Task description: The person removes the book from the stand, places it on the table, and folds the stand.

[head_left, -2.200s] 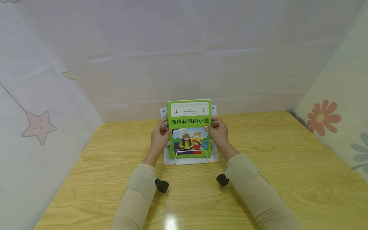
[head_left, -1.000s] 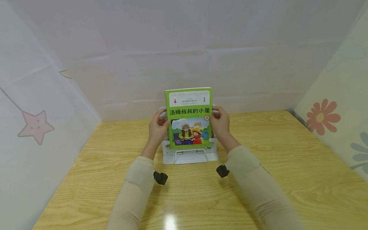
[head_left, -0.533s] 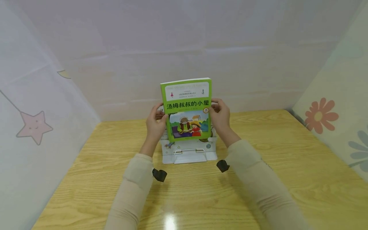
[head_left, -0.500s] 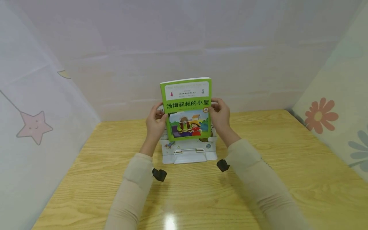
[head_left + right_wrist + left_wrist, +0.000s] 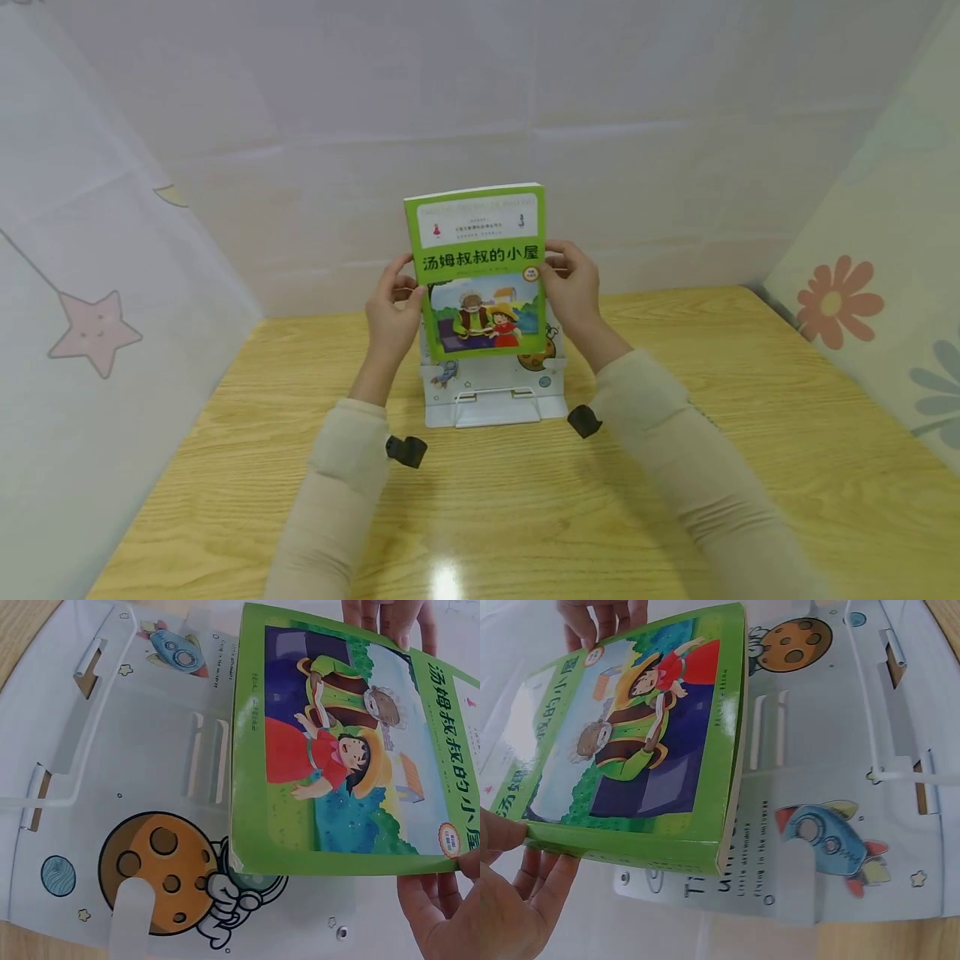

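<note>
A green-bordered book point(image 5: 480, 271) with Chinese lettering and a cartoon of two figures is held up in the head view, tilted slightly to the left. My left hand point(image 5: 393, 321) grips its left edge, thumb in front and fingers behind. On the opposite edge my right hand point(image 5: 573, 287) pinches it the same way. Behind and below the book stands a white book stand point(image 5: 495, 408), printed with a rocket point(image 5: 825, 840) and an orange planet with an astronaut point(image 5: 157, 870). The book's lower edge hangs above the stand's wire holder point(image 5: 497, 392), apart from it. Its upper back part is hidden.
The stand sits on a wood-grain table point(image 5: 675, 417). A pale cloth wall point(image 5: 480, 100) rises at the back, with side cloths printed with a star point(image 5: 96, 333) and a flower point(image 5: 838, 300). Small black wrist cameras point(image 5: 407, 451) hang from both sleeves.
Both hands have lifted the book up out of the wire holder, a little to the left and nearer. It now tilts slightly, and more of the stand's printed face shows. The stand stays put.
</note>
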Demonstrator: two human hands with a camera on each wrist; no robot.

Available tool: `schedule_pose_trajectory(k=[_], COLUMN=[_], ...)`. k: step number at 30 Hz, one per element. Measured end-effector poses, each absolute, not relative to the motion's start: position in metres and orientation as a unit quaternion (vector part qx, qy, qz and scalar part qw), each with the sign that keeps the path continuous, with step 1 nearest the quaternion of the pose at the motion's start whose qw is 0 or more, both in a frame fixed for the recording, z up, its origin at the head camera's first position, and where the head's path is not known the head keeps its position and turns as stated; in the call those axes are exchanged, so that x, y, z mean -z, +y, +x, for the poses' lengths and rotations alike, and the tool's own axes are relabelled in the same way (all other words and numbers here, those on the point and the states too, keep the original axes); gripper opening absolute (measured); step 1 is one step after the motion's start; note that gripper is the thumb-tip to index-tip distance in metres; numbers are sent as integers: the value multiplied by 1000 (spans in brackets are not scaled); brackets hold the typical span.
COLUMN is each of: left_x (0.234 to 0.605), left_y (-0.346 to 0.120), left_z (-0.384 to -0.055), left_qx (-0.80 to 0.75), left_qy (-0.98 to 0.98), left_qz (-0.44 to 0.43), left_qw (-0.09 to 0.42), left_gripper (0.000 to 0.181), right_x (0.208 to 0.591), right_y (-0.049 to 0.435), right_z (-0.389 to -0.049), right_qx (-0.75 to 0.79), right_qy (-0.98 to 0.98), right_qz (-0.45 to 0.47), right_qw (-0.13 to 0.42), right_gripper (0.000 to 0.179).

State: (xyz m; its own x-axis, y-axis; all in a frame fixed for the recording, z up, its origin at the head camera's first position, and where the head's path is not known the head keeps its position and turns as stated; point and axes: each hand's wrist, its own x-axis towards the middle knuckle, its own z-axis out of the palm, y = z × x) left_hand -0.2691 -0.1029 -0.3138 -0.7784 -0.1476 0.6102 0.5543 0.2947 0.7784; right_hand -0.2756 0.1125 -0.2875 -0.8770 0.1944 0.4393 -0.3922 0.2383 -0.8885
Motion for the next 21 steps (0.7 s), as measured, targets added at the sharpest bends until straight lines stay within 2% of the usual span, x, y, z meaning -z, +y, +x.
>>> schedule_pose_trajectory(k=[5, 13, 21], left_x=[306, 299, 299], left_y=[-112, -129, -154], left_z=[-263, -253, -243], left_qx=[568, 567, 616], left_qy=[-760, -781, -758], left_qz=[-141, -127, -104], left_qw=[284, 230, 186], left_gripper=[43, 45, 45], right_x=[283, 279, 277], right_y=[110, 102, 83], right_z=[-275, -273, -271], right_qx=[-652, -706, -712], right_qy=[-729, -701, -701], right_qz=[64, 22, 18], right_qw=[200, 96, 30], right_gripper=[25, 30, 30])
